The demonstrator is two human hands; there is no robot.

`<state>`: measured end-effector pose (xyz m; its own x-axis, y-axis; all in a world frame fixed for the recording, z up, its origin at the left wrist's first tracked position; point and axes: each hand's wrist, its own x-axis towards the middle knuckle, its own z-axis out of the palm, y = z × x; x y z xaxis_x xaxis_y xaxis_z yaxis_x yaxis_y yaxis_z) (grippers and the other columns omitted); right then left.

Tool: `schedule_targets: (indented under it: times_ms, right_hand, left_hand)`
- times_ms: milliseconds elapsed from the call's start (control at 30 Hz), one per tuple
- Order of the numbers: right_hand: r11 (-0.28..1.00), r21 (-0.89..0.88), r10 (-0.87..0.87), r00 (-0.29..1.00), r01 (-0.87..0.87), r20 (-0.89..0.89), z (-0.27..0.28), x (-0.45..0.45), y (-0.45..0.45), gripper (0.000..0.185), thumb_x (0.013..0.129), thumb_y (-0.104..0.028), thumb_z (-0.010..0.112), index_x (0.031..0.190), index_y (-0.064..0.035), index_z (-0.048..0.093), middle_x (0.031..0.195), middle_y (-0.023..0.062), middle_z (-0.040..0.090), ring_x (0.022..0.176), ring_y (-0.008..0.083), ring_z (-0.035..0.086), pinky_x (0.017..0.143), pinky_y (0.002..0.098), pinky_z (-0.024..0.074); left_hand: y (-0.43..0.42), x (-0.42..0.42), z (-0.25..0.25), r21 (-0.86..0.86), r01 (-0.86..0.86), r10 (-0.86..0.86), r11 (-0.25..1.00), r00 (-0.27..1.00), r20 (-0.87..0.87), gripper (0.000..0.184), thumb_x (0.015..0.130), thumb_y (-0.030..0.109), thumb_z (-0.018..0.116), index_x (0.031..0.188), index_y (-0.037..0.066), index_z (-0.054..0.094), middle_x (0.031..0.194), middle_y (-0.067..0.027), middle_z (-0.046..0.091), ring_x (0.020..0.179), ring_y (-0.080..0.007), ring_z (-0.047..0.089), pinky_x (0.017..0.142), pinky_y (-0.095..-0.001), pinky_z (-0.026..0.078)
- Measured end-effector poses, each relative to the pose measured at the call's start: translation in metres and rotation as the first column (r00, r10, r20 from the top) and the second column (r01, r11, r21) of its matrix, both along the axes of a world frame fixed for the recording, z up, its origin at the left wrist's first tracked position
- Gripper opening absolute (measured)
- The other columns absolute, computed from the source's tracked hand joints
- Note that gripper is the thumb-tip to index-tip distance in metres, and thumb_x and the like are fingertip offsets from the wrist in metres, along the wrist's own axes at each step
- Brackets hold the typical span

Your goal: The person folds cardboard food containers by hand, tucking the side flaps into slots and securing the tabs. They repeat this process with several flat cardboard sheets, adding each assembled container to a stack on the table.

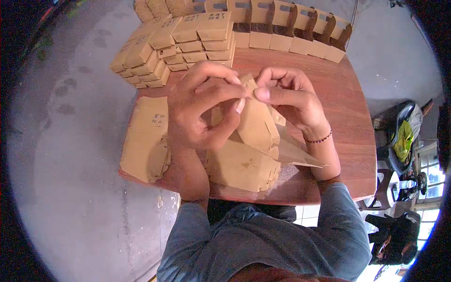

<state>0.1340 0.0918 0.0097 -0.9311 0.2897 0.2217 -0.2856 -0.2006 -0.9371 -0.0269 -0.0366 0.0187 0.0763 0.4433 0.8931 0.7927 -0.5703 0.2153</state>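
A brown cardboard box blank (256, 124), partly folded, is up in front of me over the near side of the table. My left hand (204, 105) pinches its upper end between thumb and fingers. On the same end, my right hand (291, 96) grips with its thumb pressed against the card. A pointed flap juts out below my right wrist. Beneath it lies more flat brown cardboard (242, 169) with notched edges. Left of my left forearm is a flat pile of cardboard blanks (145, 136) with small dark print, partly covered by that arm.
Closed cartons (178, 42) printed "EAT ME!" are stacked at the back left of the wooden table (347, 113). A row of upright cartons (286, 28) with cut-out openings runs along the back edge. A chair with bags (404, 136) stands beyond the right side.
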Motion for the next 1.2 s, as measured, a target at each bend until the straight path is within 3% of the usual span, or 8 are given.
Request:
schedule_targets:
  times_ms: [433,533,600,667,800,967,1067,1200]
  right_hand:
    - [0.862,0.115,-0.483,0.869,0.494,-0.107,0.006,-0.005,-0.016,0.023,0.083,0.002,0.068,0.1,-0.0004,0.053,0.083,0.0088,0.068,0.079,0.0095,0.063,0.069,0.0222,0.0509]
    - [0.798,0.231,-0.513,0.829,0.556,-0.223,-0.001,-0.008,-0.024,0.022,0.082,0.004,0.068,0.096,-0.0016,0.052,0.081,0.0058,0.064,0.08,0.0084,0.062,0.07,0.0221,0.0511]
    - [0.748,0.272,-0.518,0.788,0.606,-0.332,-0.005,-0.01,-0.024,0.019,0.082,0.004,0.068,0.091,-0.0018,0.052,0.08,0.0042,0.062,0.081,0.008,0.061,0.07,0.0221,0.0511]
    - [0.625,0.43,-0.536,0.759,0.652,-0.371,-0.008,-0.01,-0.02,0.015,0.082,0.005,0.066,0.086,-0.0008,0.053,0.079,0.0024,0.059,0.082,0.0081,0.061,0.072,0.023,0.0517]
    - [0.644,0.406,-0.528,0.76,0.649,-0.379,-0.015,-0.017,-0.016,0.014,0.081,0.006,0.066,0.083,-0.0005,0.054,0.078,0.0023,0.059,0.083,0.008,0.06,0.073,0.0234,0.0517]
    - [0.833,0.209,-0.476,0.856,0.512,-0.2,-0.002,-0.014,-0.023,0.015,0.081,0.001,0.069,0.09,0.0008,0.057,0.083,0.0046,0.066,0.08,0.0098,0.063,0.07,0.0246,0.0519]
    - [0.791,0.463,-0.402,0.91,0.4,-0.098,0.005,-0.004,-0.014,0.016,0.083,-0.004,0.069,0.094,0.0027,0.06,0.081,0.0054,0.068,0.078,0.0112,0.065,0.064,0.0241,0.0511]
    - [0.841,0.465,-0.347,0.935,0.275,0.075,0.008,0.002,-0.008,0.015,0.084,-0.006,0.068,0.095,0.0032,0.063,0.075,0.0042,0.067,0.076,0.0104,0.065,0.06,0.0229,0.0497]
  left_hand:
    - [0.011,0.001,-0.006,-0.132,-0.106,0.115,0.986,0.991,0.066,0.015,0.078,0.003,0.069,0.092,0.003,0.074,0.101,-0.0126,0.062,0.095,-0.0205,0.063,0.079,-0.028,0.05]
    - [0.012,0.001,-0.01,-0.121,-0.034,0.055,0.992,0.983,0.176,0.024,0.079,0.001,0.068,0.103,0.001,0.068,0.103,-0.0117,0.063,0.099,-0.0188,0.062,0.081,-0.0273,0.049]
    - [0.015,0.009,-0.008,-0.115,0.131,-0.048,0.985,0.84,0.541,0.037,0.082,0.002,0.068,0.117,0.001,0.057,0.103,-0.0101,0.063,0.098,-0.0173,0.062,0.081,-0.0268,0.049]
    - [0.012,0.005,-0.009,-0.186,0.069,0.021,0.98,0.897,0.441,0.042,0.082,0.001,0.068,0.121,0.002,0.052,0.104,-0.0099,0.063,0.098,-0.0168,0.062,0.081,-0.0264,0.049]
    - [0.02,0.003,-0.017,-0.156,-0.065,0.117,0.986,0.929,0.352,0.029,0.084,0.005,0.068,0.11,0.001,0.055,0.096,-0.0113,0.066,0.091,-0.0162,0.064,0.076,-0.0282,0.051]
    - [0.016,0.001,-0.018,-0.069,0.053,-0.011,0.996,0.864,0.503,0.021,0.083,0.0,0.068,0.09,0.001,0.048,0.088,-0.009,0.06,0.087,-0.0136,0.061,0.079,-0.0265,0.05]
    - [0.011,-0.009,-0.015,0.01,0.125,-0.11,0.992,0.833,0.542,0.024,0.083,-0.003,0.066,0.084,0.002,0.043,0.085,-0.009,0.057,0.088,-0.0129,0.059,0.081,-0.0264,0.049]
    - [0.015,-0.009,-0.015,0.049,0.121,-0.128,0.991,0.818,0.561,0.019,0.084,-0.008,0.061,0.086,0.002,0.044,0.094,-0.0122,0.06,0.096,-0.0149,0.059,0.086,-0.0273,0.047]
